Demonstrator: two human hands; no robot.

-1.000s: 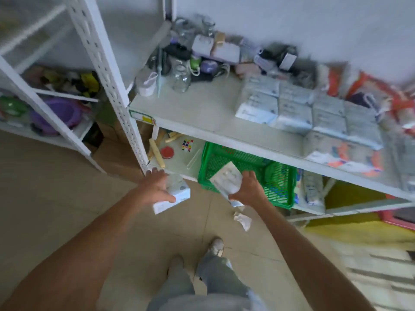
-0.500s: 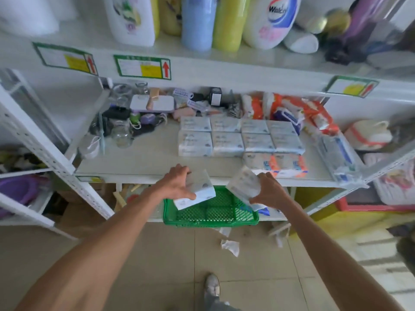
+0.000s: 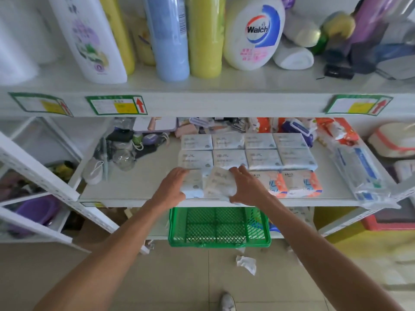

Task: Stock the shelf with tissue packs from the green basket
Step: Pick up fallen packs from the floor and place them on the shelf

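Hands are each wrapped round a pack: the left pack (image 3: 194, 187) is gripped by the left hand (image 3: 171, 187) and the right pack (image 3: 219, 185) by the right hand (image 3: 244, 187), side by side at the front edge of the shelf (image 3: 139, 187). They are held just before the laid rows (image 3: 247, 151) and left of the orange packs (image 3: 289, 184), seemingly so that the front row is filled in line. The basket (image 3: 219, 230) is kept directly below for easy reach; no packs can be made out in it.

- One wide-angle head-worn view, facing forward and down, close to the white metal shelf (image 3: 139, 187).
- Left hand (image 3: 170, 187) and right hand (image 3: 244, 187) sit mid-frame; green plastic basket (image 3: 219, 227) just below them.
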